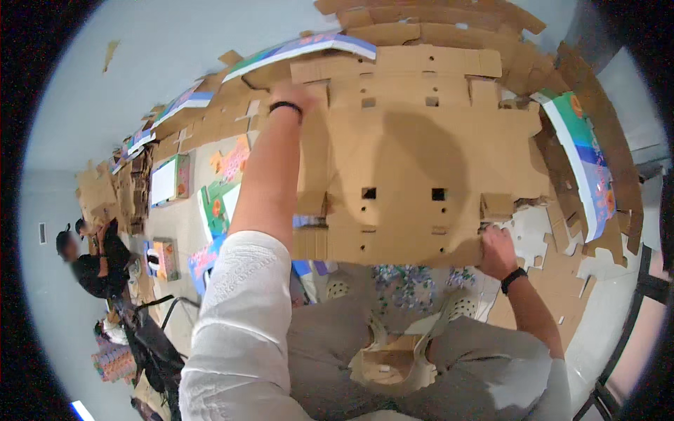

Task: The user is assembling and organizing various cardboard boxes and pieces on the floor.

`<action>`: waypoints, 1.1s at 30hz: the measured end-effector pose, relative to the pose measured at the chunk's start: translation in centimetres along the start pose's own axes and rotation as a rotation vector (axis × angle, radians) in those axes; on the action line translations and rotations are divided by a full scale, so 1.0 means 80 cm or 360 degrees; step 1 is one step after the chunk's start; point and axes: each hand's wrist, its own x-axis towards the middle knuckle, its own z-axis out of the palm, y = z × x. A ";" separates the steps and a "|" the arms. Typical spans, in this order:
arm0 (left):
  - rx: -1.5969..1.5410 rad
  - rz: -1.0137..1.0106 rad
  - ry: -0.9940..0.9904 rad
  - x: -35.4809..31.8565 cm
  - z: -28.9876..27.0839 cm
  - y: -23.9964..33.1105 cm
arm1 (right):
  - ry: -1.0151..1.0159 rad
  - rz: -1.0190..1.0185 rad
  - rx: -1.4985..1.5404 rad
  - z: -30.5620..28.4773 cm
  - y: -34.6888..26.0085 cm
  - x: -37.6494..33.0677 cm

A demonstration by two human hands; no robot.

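A large brown die-cut cardboard sheet (393,154) lies in front of me, with small round and square holes and folded side flaps. My right hand (498,251), a black band on its wrist, has its fingers closed around the sheet's near right corner. With the arm stretched forward, my left hand (293,95) is at the sheet's far left flap. Motion blur smears its fingers, so its grip cannot be made out. A dark shadow falls over the middle of the sheet.
More brown cardboard (449,31) is piled beyond the sheet. Flower-printed strips lie at the far left (302,50) and right (581,165). Printed boxes (170,181) stand leftward. A pale plastic stool (393,365) shows between my legs. Two people (105,263) are at the far left.
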 end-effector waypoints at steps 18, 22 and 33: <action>-0.0478 0.0367 -0.0482 -0.425 -0.067 0.206 | 0.0227 -0.0134 -0.0088 0.005 -0.001 -0.015; -0.0604 0.0040 -0.0612 -0.446 -0.047 0.210 | 0.0233 -0.0124 -0.0086 0.011 0.003 -0.019; -0.0572 -0.0173 -0.0350 -0.545 -0.187 0.196 | 0.0319 -0.0122 0.0024 -0.042 0.001 -0.079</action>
